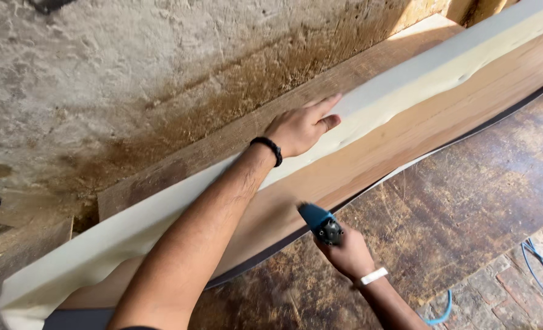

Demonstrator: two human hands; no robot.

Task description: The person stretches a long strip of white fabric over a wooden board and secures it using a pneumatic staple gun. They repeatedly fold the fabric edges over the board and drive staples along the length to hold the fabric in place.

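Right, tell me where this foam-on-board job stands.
Done: the cream foam strip already lies along the wooden board. In hand: the left hand presses the foam flat while the right hand holds a blue power tool at the board's lower edge. Left: no fastenings show, so progress there is unclear.

Rough plastered wall [100, 67], sawdust-strewn worn wooden worktop [467, 183], brick floor [503, 293], bright sunlight.

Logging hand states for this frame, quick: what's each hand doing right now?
Left hand: open, flat, pressing on the cream foam strip.
Right hand: closed around a blue power tool.
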